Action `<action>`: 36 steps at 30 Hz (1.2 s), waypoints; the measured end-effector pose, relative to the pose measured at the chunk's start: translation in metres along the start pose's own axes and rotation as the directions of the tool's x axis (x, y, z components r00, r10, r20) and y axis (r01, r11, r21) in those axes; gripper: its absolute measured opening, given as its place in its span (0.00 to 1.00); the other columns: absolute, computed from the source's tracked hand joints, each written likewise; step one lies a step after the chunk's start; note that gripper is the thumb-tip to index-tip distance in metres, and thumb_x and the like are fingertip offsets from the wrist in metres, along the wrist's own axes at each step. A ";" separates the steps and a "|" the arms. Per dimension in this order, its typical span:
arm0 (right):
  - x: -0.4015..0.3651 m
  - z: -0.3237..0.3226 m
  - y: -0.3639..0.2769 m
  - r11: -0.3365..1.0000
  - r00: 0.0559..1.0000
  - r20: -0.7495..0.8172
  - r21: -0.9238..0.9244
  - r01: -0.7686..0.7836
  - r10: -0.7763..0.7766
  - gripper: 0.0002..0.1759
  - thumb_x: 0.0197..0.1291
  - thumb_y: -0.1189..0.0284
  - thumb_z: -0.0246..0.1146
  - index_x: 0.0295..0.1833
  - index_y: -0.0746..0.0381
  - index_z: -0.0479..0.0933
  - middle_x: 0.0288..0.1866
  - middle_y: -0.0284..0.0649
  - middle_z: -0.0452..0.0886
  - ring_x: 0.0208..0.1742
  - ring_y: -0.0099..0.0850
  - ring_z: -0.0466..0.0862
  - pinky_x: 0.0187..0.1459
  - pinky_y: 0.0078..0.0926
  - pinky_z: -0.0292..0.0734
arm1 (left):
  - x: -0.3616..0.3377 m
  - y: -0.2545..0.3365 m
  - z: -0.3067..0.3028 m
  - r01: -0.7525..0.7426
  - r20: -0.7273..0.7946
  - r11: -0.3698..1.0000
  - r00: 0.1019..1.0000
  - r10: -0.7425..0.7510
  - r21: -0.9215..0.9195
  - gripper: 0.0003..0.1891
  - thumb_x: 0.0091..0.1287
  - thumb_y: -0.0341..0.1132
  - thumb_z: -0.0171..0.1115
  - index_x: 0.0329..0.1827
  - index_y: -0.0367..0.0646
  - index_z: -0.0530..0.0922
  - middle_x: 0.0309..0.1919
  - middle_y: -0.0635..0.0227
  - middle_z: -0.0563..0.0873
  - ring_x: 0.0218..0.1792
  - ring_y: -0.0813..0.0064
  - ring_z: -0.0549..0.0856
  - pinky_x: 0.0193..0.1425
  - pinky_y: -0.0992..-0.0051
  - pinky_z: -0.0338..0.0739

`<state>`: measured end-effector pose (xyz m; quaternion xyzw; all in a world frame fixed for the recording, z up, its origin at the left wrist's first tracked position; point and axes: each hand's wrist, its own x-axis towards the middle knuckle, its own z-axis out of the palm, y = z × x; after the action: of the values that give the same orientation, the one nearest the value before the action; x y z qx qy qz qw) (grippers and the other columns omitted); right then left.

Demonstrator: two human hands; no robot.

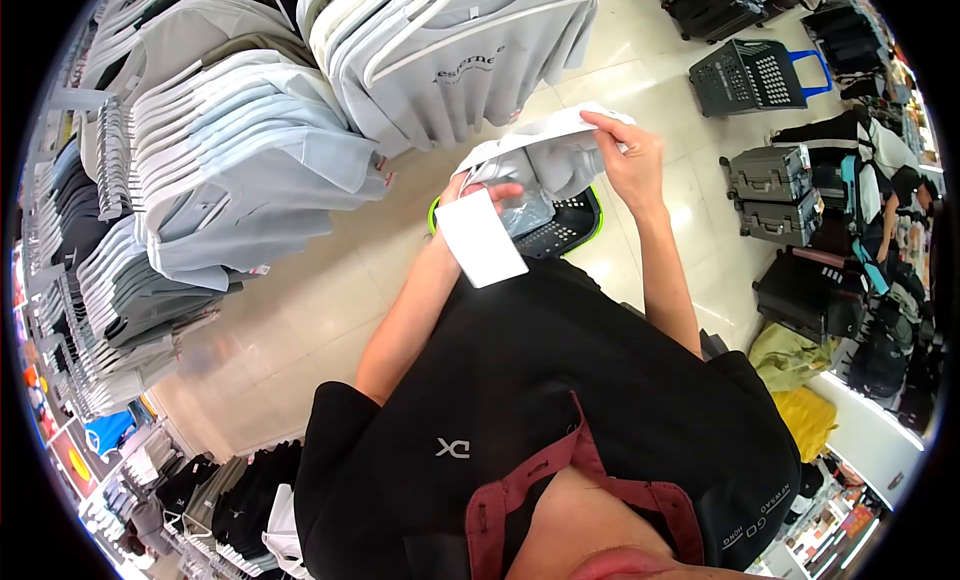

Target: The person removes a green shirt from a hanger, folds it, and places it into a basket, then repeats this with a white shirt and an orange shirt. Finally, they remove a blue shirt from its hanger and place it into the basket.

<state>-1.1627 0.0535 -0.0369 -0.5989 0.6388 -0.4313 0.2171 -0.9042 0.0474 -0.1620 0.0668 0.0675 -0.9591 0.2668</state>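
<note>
Between my hands a pale grey and white garment (pixel 530 135) is stretched by its white upper edge, its grey inside facing up at me. My right hand (pixel 632 160) pinches that edge at the right end between thumb and fingers. At the other end my left hand (pixel 478 192) grips the garment, partly hidden behind a blank white tag (pixel 481 238). Below, a black shopping basket (pixel 545 242) with a green rim stands on the floor, and a clear plastic bag (pixel 526 212) shows over it.
Racks of grey shirts (pixel 260 150) line the left and top, one shirt rack (pixel 480 65) close beyond my hands. To the right stand a dark basket (pixel 745 77) with a blue handle, grey suitcases (pixel 770 175) and a black suitcase (pixel 810 295). A yellow cloth item (pixel 803 420) lies lower right.
</note>
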 end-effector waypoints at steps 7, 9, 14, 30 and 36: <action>-0.012 0.012 -0.005 0.998 0.999 0.013 -0.041 0.044 -0.044 0.14 0.63 0.81 0.63 0.52 0.60 0.88 0.45 0.44 0.91 0.42 0.28 0.89 0.47 0.23 0.80 | 0.002 -0.009 0.021 -0.322 -0.429 0.843 0.749 0.506 0.432 0.27 0.80 0.53 0.38 0.64 0.41 0.74 0.49 0.53 0.87 0.29 0.68 0.85 0.34 0.66 0.85; -0.016 0.015 -0.010 0.982 0.998 0.002 -0.182 0.056 -0.057 0.12 0.64 0.79 0.63 0.50 0.60 0.87 0.40 0.45 0.89 0.39 0.36 0.88 0.43 0.29 0.80 | 0.004 -0.008 0.014 -0.335 -0.477 0.729 0.582 0.658 0.598 0.27 0.79 0.53 0.38 0.63 0.42 0.74 0.48 0.58 0.86 0.34 0.64 0.86 0.39 0.59 0.84; -0.033 0.034 -0.026 0.960 0.989 0.054 -0.242 0.143 -0.134 0.08 0.65 0.78 0.62 0.48 0.60 0.81 0.35 0.46 0.85 0.37 0.46 0.85 0.40 0.39 0.79 | -0.003 -0.007 0.042 -0.447 -0.529 0.712 0.477 0.702 0.541 0.31 0.78 0.56 0.32 0.62 0.40 0.74 0.50 0.57 0.85 0.35 0.61 0.87 0.31 0.62 0.81; -0.048 0.050 0.026 0.935 0.991 -0.083 0.349 -0.066 0.101 0.24 0.65 0.81 0.60 0.67 0.65 0.69 0.60 0.45 0.78 0.59 0.35 0.82 0.57 0.32 0.82 | -0.012 -0.011 0.126 -0.109 0.295 -0.293 0.624 0.724 0.950 0.25 0.78 0.40 0.37 0.61 0.32 0.78 0.36 0.61 0.88 0.26 0.75 0.83 0.28 0.78 0.76; -0.083 0.071 -0.002 0.926 0.986 -0.128 0.349 0.141 -0.102 0.25 0.58 0.84 0.65 0.61 0.64 0.69 0.67 0.48 0.72 0.66 0.40 0.76 0.62 0.35 0.76 | 0.001 -0.015 0.151 -0.170 0.356 -0.326 0.633 0.687 0.930 0.22 0.77 0.36 0.36 0.56 0.31 0.77 0.38 0.59 0.86 0.30 0.73 0.85 0.31 0.76 0.80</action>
<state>-1.0899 0.1116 -0.0932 -0.5640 0.5222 -0.5844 0.2602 -0.9273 0.0347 -0.0128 0.4274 -0.6270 -0.4616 0.4596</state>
